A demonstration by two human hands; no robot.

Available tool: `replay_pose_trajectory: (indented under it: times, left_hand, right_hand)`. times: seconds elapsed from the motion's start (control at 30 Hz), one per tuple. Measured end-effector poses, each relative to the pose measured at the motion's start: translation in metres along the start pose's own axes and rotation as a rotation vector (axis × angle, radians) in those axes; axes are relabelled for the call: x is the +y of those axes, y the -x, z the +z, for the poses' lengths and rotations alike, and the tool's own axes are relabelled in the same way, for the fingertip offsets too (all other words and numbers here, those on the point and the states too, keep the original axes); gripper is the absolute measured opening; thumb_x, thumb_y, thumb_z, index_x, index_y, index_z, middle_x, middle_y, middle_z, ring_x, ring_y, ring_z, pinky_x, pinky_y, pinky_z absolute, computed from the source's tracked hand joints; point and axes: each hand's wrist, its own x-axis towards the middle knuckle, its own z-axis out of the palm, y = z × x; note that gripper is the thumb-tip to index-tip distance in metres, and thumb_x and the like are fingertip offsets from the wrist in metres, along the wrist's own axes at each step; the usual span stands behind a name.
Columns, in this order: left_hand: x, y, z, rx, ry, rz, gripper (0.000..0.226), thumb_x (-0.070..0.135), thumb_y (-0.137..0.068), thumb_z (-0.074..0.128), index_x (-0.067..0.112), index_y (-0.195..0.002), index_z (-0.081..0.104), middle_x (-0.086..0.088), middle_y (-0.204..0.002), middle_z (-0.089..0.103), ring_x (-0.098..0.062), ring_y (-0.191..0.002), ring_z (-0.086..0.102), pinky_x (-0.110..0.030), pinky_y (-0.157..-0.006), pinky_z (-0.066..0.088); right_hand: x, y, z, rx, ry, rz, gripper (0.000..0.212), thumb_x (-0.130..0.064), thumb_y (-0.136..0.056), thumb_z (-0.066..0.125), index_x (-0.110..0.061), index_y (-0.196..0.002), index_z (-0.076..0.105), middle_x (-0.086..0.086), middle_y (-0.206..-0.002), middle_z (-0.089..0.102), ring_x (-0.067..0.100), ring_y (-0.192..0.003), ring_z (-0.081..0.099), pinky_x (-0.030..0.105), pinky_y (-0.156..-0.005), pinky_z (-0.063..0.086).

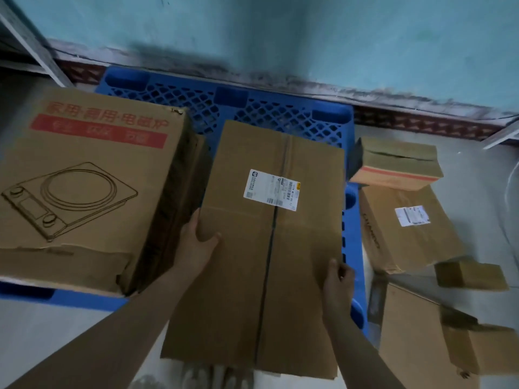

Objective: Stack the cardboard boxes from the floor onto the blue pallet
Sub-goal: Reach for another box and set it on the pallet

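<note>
Both hands grasp the plain box (266, 242), left hand (198, 242) on its 9 o'clock edge, right hand (338, 279) on its 3 o'clock edge, long axis 6-to-12, over the blue pallet (252, 108), printed box (84, 186) at 9 o'clock.

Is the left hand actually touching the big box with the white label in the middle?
Touching. The head view shows the left hand gripping the labelled box at its left edge, with the thumb lying on the top face.
</note>
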Motion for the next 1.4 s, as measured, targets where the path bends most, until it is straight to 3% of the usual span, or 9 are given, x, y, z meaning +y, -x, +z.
replay_pose_trajectory:
  times: [0.3, 0.43, 0.6, 0.77, 0.87, 1.03, 1.17, 1.3, 1.4]
  left_hand:
    - [-0.077, -0.108, 0.041, -0.020, -0.032, -0.078, 0.071, 0.032, -0.090, 0.060, 0.044, -0.147, 0.020, 0.001, -0.148, 0.034, -0.024, -0.127, 0.043, -0.049, -0.101, 0.042]
    - [-0.101, -0.130, 0.049, -0.038, -0.021, -0.137, 0.072, 0.031, -0.092, 0.059, 0.044, -0.148, 0.016, 0.001, -0.148, 0.034, -0.024, -0.130, 0.041, -0.053, -0.104, 0.039]
    - [-0.115, -0.147, 0.058, -0.001, -0.053, -0.206, 0.076, 0.032, -0.095, 0.055, 0.043, -0.151, 0.005, 0.003, -0.158, 0.022, -0.025, -0.140, 0.031, -0.049, -0.109, 0.032]
    - [-0.113, -0.144, 0.064, 0.010, -0.097, -0.235, 0.080, 0.028, -0.095, 0.055, 0.038, -0.152, 0.000, 0.003, -0.160, 0.012, -0.026, -0.143, 0.024, -0.049, -0.111, 0.029]
    - [-0.096, -0.143, 0.067, -0.006, -0.046, -0.283, 0.089, 0.025, -0.092, 0.060, 0.037, -0.152, -0.004, 0.006, -0.161, 0.002, -0.025, -0.145, 0.017, -0.050, -0.114, 0.024]
    - [-0.038, -0.135, 0.070, -0.110, 0.125, -0.276, 0.075, 0.036, -0.092, 0.055, 0.043, -0.150, 0.008, 0.003, -0.159, 0.019, -0.023, -0.141, 0.027, -0.052, -0.112, 0.029]
    - [0.029, -0.119, 0.072, -0.184, 0.174, -0.160, 0.059, 0.026, -0.098, 0.049, 0.039, -0.148, 0.021, 0.001, -0.150, 0.037, -0.013, -0.127, 0.038, -0.031, -0.103, 0.029]
    - [0.097, -0.091, 0.072, -0.276, 0.220, -0.054, 0.059, 0.023, -0.100, 0.047, 0.039, -0.149, 0.019, -0.004, -0.146, 0.040, -0.010, -0.116, 0.049, -0.008, -0.082, 0.036]
    - [0.145, -0.061, 0.077, -0.352, 0.196, 0.053, 0.053, 0.027, -0.101, 0.043, 0.038, -0.149, 0.022, 0.004, -0.147, 0.039, -0.008, -0.118, 0.048, -0.011, -0.074, 0.040]
  right_hand:
    - [0.060, -0.086, 0.108, -0.104, 0.046, 0.075, 0.053, -0.045, -0.100, 0.042, -0.014, -0.143, 0.038, 0.008, -0.142, 0.045, 0.026, -0.121, 0.048, 0.045, -0.098, 0.042]
    - [0.075, -0.099, 0.135, -0.110, 0.092, 0.073, 0.045, -0.037, -0.100, 0.042, -0.017, -0.140, 0.038, 0.004, -0.140, 0.043, 0.019, -0.110, 0.047, 0.038, -0.091, 0.040]
    - [0.077, -0.102, 0.152, -0.096, 0.145, 0.089, 0.039, -0.029, -0.098, 0.046, -0.022, -0.135, 0.036, -0.001, -0.139, 0.044, 0.026, -0.121, 0.048, 0.055, -0.106, 0.035]
    - [0.077, -0.103, 0.152, -0.121, 0.174, 0.081, 0.037, -0.027, -0.099, 0.048, -0.019, -0.133, 0.036, 0.002, -0.140, 0.043, 0.025, -0.119, 0.050, 0.057, -0.108, 0.031]
    - [0.068, -0.102, 0.148, -0.176, 0.151, 0.124, 0.044, -0.027, -0.098, 0.051, -0.020, -0.138, 0.035, 0.004, -0.142, 0.043, 0.026, -0.119, 0.051, 0.056, -0.105, 0.037]
    - [0.024, -0.097, 0.137, -0.191, 0.037, 0.127, 0.060, -0.035, -0.097, 0.049, -0.031, -0.151, 0.025, 0.001, -0.156, 0.030, 0.021, -0.130, 0.043, 0.044, -0.105, 0.039]
    - [-0.036, -0.085, 0.116, -0.223, -0.106, 0.033, 0.055, -0.035, -0.099, 0.049, -0.038, -0.149, 0.027, -0.005, -0.157, 0.027, 0.015, -0.136, 0.036, 0.040, -0.108, 0.037]
    - [-0.101, -0.074, 0.077, -0.198, -0.207, -0.071, 0.047, -0.022, -0.101, 0.047, -0.035, -0.145, 0.037, -0.008, -0.142, 0.042, 0.007, -0.096, 0.050, 0.033, -0.085, 0.044]
    - [-0.135, -0.069, 0.033, -0.149, -0.260, -0.108, 0.043, -0.019, -0.101, 0.045, -0.033, -0.142, 0.042, -0.013, -0.127, 0.049, 0.004, -0.104, 0.048, 0.026, -0.088, 0.042]
